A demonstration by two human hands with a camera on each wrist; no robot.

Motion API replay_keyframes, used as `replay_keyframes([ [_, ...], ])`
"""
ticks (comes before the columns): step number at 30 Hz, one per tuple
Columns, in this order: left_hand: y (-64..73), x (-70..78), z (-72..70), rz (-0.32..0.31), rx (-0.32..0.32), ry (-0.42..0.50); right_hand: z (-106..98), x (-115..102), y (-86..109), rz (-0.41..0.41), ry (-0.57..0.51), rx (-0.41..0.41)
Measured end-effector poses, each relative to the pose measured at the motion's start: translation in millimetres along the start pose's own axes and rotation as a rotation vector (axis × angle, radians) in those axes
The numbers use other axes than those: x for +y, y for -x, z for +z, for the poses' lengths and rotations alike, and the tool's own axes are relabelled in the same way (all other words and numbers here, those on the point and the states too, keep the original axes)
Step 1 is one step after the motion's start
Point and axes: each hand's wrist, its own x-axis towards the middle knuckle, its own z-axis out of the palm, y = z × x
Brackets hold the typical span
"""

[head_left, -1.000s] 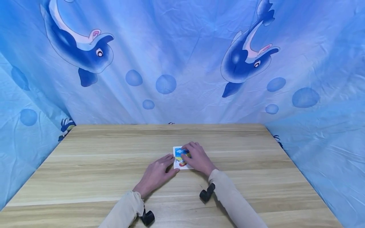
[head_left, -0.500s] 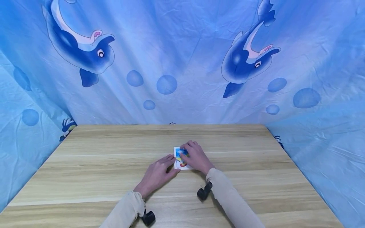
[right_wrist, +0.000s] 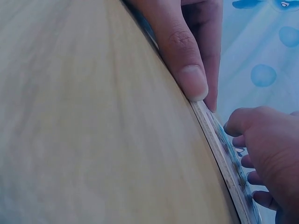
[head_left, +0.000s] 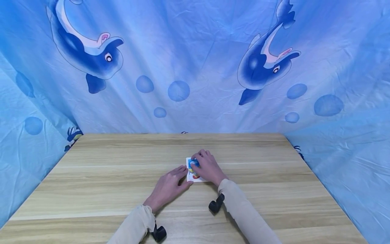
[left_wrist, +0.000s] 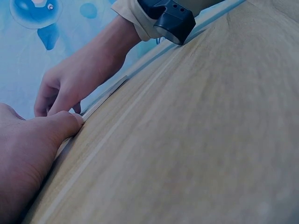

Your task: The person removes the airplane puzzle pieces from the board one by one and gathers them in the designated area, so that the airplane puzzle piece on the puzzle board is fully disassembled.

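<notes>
In the head view a small flat board [head_left: 189, 178] with a colourful picture and a white border lies on the wooden table; the right wrist view shows its thin edge [right_wrist: 224, 165]. My left hand [head_left: 169, 185] rests at its left side, fingers along the left edge and thumb [left_wrist: 70, 122] against the near edge. My right hand [head_left: 209, 166] arches over the board, fingers bent downward, fingertips right at the picture, covering its right part. Whether the right fingers pinch a piece, I cannot tell.
The wood-grain table [head_left: 106, 189] reaches back to a blue curtain [head_left: 201, 101] printed with dolphins and bubbles. A black wrist camera sits at each cuff, one by the left sleeve [head_left: 132, 222] and one by the right sleeve [head_left: 243, 210].
My right hand and forearm have shifted slightly left over the board, hiding a bit more of its picture. The left hand keeps its place at the board's edges.
</notes>
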Motion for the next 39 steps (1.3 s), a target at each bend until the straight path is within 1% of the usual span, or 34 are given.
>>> replay_keyframes([
  [10,-0.6,0.4,1.0,-0.001,0.005,0.000,0.4,-3.1,-1.5,0.038,-0.015,-0.023],
  [16,-0.8,0.5,1.6,0.001,0.008,-0.008,1.9,-3.0,-1.7,0.052,-0.028,-0.014],
  [26,-0.2,0.3,2.3,0.009,0.023,-0.006,6.7,-2.4,-1.0,0.048,-0.034,0.013],
  [39,-0.4,-0.9,3.5,-0.003,0.008,-0.004,7.7,-3.4,-1.4,0.069,-0.033,0.003],
])
